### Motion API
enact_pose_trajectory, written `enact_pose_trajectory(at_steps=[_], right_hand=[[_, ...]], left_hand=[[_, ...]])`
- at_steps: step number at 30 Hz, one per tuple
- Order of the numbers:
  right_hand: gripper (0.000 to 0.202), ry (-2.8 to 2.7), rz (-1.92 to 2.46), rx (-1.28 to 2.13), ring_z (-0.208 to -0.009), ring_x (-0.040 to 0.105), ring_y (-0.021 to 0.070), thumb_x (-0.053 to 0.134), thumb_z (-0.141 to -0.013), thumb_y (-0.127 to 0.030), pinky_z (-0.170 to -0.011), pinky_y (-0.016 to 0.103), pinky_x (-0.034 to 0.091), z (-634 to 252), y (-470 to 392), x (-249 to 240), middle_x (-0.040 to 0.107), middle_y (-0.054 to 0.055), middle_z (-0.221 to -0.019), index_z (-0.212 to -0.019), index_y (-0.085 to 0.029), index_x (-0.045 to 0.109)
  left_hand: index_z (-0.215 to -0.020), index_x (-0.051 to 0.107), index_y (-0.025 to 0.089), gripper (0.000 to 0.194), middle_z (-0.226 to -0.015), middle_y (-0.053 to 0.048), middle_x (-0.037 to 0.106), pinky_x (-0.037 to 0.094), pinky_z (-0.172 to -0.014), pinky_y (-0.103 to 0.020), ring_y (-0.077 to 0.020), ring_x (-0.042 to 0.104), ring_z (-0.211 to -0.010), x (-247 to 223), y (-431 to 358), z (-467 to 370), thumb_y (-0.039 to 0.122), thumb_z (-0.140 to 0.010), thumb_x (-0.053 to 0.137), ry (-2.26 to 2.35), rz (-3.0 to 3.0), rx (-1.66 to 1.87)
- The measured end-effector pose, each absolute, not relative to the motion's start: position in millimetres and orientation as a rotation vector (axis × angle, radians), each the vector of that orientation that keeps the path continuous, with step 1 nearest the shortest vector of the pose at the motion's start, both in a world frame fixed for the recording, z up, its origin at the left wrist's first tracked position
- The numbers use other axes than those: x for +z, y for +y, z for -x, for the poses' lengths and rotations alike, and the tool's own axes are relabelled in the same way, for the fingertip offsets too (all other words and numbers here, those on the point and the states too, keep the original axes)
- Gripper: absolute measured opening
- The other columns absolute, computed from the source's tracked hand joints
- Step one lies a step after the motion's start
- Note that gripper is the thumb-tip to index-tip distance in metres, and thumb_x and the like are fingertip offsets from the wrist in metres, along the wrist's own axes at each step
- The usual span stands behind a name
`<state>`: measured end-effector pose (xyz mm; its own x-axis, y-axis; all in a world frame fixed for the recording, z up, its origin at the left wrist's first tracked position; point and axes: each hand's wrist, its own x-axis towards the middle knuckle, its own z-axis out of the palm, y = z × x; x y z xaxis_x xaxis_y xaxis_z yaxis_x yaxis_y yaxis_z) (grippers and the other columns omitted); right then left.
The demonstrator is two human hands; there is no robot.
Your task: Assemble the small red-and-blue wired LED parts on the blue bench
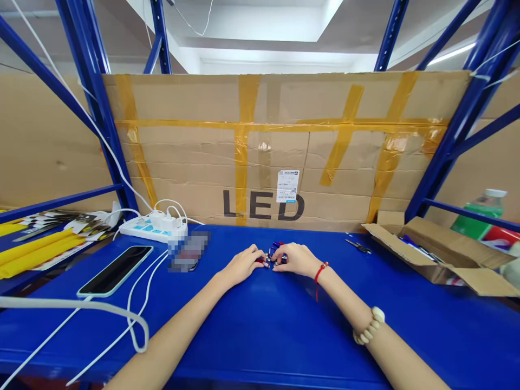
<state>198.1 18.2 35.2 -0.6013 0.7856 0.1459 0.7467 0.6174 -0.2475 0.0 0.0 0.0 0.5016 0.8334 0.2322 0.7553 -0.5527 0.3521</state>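
In the middle of the blue table (252, 336), my two hands work close together over a small group of shiny metallic cylinders (270, 251), red, blue and purple with silvery ends. My left hand (242, 264) has its fingers closed on a small red cylinder (263, 262) low on the table. Opposite it, the bent fingers of my right hand (298, 259) close around a small dark shiny cylinder (283, 259). Fingers cover parts of these pieces, so their exact kind cannot be made out. A red cord and a beaded bracelet circle my right wrist and forearm.
Pliers (358, 246) lie right of my hands, near an open cardboard box (430, 265) holding pens or tools. At left are a phone (116, 271), white cables (136, 309) and a power strip (152, 228). A cardboard panel (195, 168) stands behind, between blue posts.
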Motion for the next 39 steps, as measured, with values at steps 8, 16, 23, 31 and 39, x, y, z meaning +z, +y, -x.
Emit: enact_pose_trajectory(at_steps=[8,16,23,31,39], right_hand=[[0.016,-2.603,1.306,0.256,-0.077,0.060,0.0118,0.063,-0.074,-0.033,-0.061,0.022,0.037,-201.2,4.8,31.9,0.067,-0.006,-0.085,-0.088,-0.027,0.065],[0.016,-2.571,1.321,0.219,-0.078,0.060,0.0119,0.063,-0.075,-0.031,-0.060,0.021,0.037,-198.8,0.6,29.5,0.067,-0.007,-0.085,-0.090,-0.027,0.064],[0.018,-2.371,1.429,0.004,-0.080,0.059,0.0133,0.056,-0.080,-0.039,-0.056,0.022,0.035,-231.3,23.9,28.0,0.065,-0.004,-0.091,-0.093,-0.029,0.064],[0.019,-2.336,1.529,-0.036,-0.083,0.059,0.0142,0.050,-0.085,-0.039,-0.058,0.023,0.035,-245.7,31.7,23.0,0.064,-0.004,-0.096,-0.089,-0.029,0.066],[0.016,-2.443,1.447,0.039,-0.082,0.058,0.0137,0.059,-0.078,-0.042,-0.058,0.023,0.033,-238.7,29.2,24.5,0.065,-0.004,-0.090,-0.081,-0.029,0.068]], left_hand=[[-0.099,0.045,0.022,0.019,-0.102,-0.003,0.053,0.043,-0.085,-0.030,-0.0171,0.056,-0.092,-2.1,-1.6,1.0,0.029,-0.091,0.029,1.390,-2.429,0.718],[-0.107,0.034,0.020,0.020,-0.098,-0.007,0.060,0.045,-0.080,-0.035,-0.0212,0.060,-0.091,0.8,-7.6,-0.4,0.028,-0.092,0.024,1.565,-2.355,0.871],[-0.105,0.034,0.020,0.019,-0.104,-0.007,0.061,0.045,-0.080,-0.033,-0.0216,0.059,-0.097,7.6,-11.5,-4.1,0.029,-0.091,0.027,1.624,-2.423,0.953],[-0.088,0.045,0.020,0.014,-0.082,-0.001,0.063,0.042,-0.068,-0.027,-0.0173,0.060,-0.076,12.0,-18.0,-8.6,0.029,-0.086,0.034,1.681,-2.616,0.845],[-0.070,0.049,0.017,0.021,-0.072,-0.001,0.057,0.039,-0.063,-0.023,-0.0124,0.053,-0.067,8.4,-15.6,-8.2,0.026,-0.084,0.037,1.586,-2.872,0.861]])
